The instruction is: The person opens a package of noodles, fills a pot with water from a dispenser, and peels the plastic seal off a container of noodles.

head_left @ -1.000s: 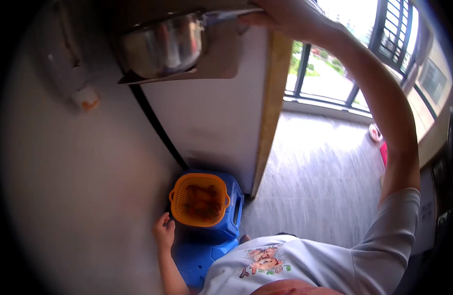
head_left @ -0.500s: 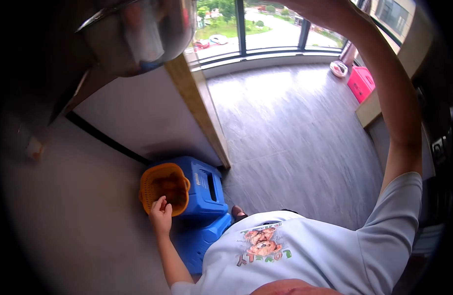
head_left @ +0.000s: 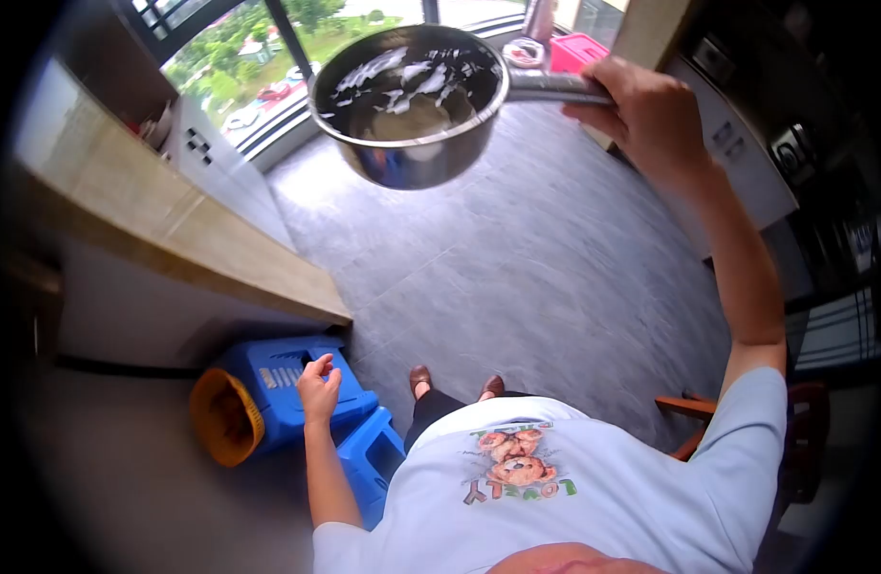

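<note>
My right hand (head_left: 651, 120) grips the handle of a metal saucepan (head_left: 417, 158), raised in front of me above floor level. White streaks and a pale residue show on the inside of the pan. The pan is slightly tilted, so I see into it. My left hand (head_left: 318, 390) hangs low at my side with its fingers loosely apart and holds nothing. In view it overlaps a blue plastic stool (head_left: 292, 359). An orange basket (head_left: 254, 413) with brownish contents, hard to make out, is on that stool.
A counter with a pale edge (head_left: 182, 225) runs along the left. Another blue stool (head_left: 374, 450) stands by my leg. Part of a wooden chair (head_left: 684, 407) is at the right. By the window are a pink bin (head_left: 576, 50) and a small bowl-like container (head_left: 524, 52).
The saucepan has come from the upper left towards the middle, and its handle and inside now show. My view has turned left. My left hand now appears right of the basket.
</note>
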Demonstrator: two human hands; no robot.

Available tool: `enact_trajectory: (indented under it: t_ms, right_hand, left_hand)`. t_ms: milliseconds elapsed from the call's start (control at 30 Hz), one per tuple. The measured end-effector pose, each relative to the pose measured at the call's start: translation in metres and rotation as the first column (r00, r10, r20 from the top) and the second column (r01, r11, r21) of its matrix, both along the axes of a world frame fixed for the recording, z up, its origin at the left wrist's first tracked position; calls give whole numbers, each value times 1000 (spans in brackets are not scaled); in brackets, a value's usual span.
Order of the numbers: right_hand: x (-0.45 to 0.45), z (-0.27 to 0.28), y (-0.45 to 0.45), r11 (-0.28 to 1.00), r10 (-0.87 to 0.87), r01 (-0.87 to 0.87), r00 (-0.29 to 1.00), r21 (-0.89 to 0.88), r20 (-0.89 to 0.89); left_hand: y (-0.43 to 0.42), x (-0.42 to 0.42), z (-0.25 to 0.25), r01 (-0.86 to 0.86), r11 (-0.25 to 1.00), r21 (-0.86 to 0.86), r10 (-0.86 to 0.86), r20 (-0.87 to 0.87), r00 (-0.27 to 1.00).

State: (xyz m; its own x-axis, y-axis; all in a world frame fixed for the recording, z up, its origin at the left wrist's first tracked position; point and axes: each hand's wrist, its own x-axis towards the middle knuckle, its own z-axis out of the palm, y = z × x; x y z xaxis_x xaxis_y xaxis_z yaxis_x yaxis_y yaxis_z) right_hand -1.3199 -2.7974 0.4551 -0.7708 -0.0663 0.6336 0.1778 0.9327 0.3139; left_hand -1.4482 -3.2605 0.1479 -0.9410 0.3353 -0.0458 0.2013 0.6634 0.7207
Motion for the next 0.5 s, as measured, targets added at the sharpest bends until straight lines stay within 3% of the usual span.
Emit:
enact_trajectory:
  t_ms: [300, 433, 500]
  right_hand:
    - [150, -69, 122, 904, -375, 378, 926, -201, 55]
    - [200, -90, 171, 808, -521, 512, 852, -291, 53]
    - [222, -96, 195, 753, -594, 582, 802, -307, 62]
  left_hand:
    - [149, -49, -86, 339, 878, -339, -300, 164, 940]
    - [228, -73, -114, 372, 834, -407, -256, 312, 915]
    - [272, -88, -128, 454, 745, -489, -353, 288, 890]
